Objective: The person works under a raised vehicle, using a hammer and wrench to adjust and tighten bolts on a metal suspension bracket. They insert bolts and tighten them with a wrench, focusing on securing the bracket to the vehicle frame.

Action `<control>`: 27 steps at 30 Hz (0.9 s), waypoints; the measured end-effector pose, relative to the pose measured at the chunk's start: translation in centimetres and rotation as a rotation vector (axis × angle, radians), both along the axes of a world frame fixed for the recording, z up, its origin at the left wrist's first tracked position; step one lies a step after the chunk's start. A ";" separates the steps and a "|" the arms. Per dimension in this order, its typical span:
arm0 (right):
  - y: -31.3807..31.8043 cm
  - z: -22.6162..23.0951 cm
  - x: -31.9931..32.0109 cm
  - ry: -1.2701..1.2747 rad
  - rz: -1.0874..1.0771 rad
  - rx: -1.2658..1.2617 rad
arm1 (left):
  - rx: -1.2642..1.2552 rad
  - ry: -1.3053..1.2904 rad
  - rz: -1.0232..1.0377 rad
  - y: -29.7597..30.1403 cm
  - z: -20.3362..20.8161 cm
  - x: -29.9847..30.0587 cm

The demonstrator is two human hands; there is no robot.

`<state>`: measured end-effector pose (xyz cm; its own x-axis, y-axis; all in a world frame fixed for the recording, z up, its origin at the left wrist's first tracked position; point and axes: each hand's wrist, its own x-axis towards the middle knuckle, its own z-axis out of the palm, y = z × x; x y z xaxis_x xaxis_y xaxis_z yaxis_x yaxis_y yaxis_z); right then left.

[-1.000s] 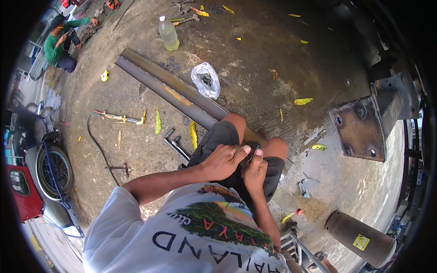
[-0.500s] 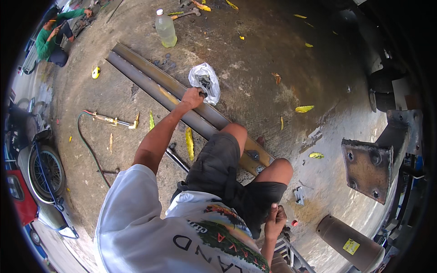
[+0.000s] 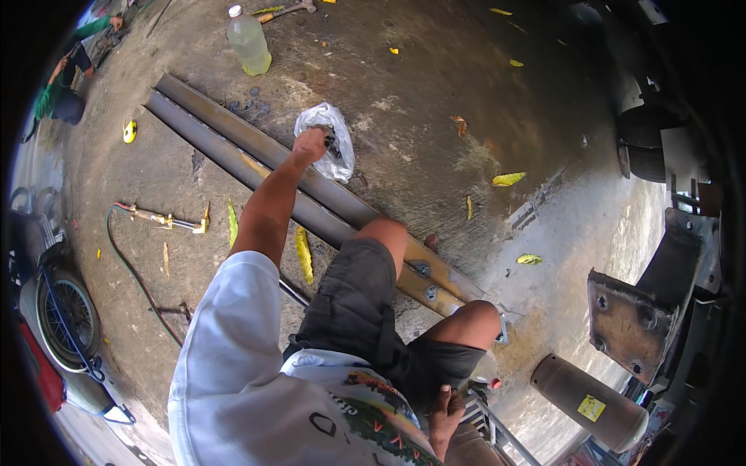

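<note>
My left hand (image 3: 311, 144) reaches over the steel beams into the mouth of a white plastic bag (image 3: 344, 161). Its fingers are curled around something dark among the small dark metal pieces in the bag; what they grip is mostly hidden. Two long steel channel beams (image 3: 225, 130) lie side by side on the ground, running diagonally under my bent legs, and the bag rests against their far side. Close to my right knee, my right hand (image 3: 445, 414) hangs low with fingers curled and thumb up. Whatever it may hold does not show.
A cutting torch (image 3: 167, 218) with its hose lies left, below a yellow tape measure (image 3: 130, 130). Beyond the beams are a bottle of pale liquid (image 3: 249, 46) and a hammer (image 3: 291, 10). Right stand a steel bracket (image 3: 628, 325) and brown cylinder (image 3: 575, 404). Another person (image 3: 56, 92) crouches far left.
My left hand has moved from over the beams, near the bag's edge, into the bag's mouth. My view has shifted, so the surroundings appear farther left. The right hand stays low near my knee.
</note>
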<state>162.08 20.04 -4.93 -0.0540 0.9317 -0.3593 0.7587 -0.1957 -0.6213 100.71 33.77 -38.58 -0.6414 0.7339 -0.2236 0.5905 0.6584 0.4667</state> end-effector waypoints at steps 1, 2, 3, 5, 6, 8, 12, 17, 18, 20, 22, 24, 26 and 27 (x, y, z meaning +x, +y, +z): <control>-0.1 0.2 0.3 -0.016 -0.009 -0.002 | -0.013 0.064 -0.041 0.3 0.1 0.2; -0.2 0.2 0.6 -0.032 -0.018 -0.004 | -0.138 0.064 -0.138 0.5 0.3 0.2; -0.5 0.3 0.7 -0.001 -0.066 -0.042 | -0.159 0.073 -0.113 0.5 0.2 0.5; -0.8 0.3 1.0 0.064 -0.160 -0.117 | -0.202 0.091 -0.062 0.6 0.1 1.0; -0.9 0.5 0.6 0.062 -0.149 -0.114 | -0.256 0.066 -0.047 0.8 0.5 0.7; -0.7 0.8 -0.2 0.061 -0.123 -0.107 | -0.184 0.064 -0.007 0.1 1.3 1.2; 1.3 0.3 -0.5 0.078 0.003 -0.069 | 0.119 0.003 0.145 -1.8 4.8 2.4; 3.9 -1.0 -6.8 0.267 0.075 -0.127 | 0.370 -0.168 -0.512 -5.7 18.5 18.6; 4.4 -1.0 -9.1 0.375 -0.005 -0.161 | 0.550 -0.201 -0.664 -7.2 20.3 22.3; 5.3 -0.7 -12.7 0.591 -0.156 -0.232 | 0.402 -0.479 -0.831 -9.8 26.2 27.3; 6.3 -0.8 -11.4 0.535 0.010 -0.386 | 0.410 -0.667 -0.844 -12.1 27.6 30.5; 6.7 -0.3 -10.7 0.527 0.064 -0.494 | 0.558 -0.617 -0.796 -13.3 27.5 32.2; 6.5 -0.8 -9.6 0.520 0.126 -0.497 | 0.511 -0.701 -0.723 -14.0 27.6 32.8; 6.6 -1.1 -9.2 0.516 0.159 -0.495 | 0.477 -0.791 -0.661 -14.2 27.4 33.1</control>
<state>152.91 26.63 -6.01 -0.4510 0.6335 -0.6287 0.4360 -0.4583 -0.7745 133.81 19.58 -11.22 0.0998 0.9950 -0.0008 0.1844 -0.0177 0.9827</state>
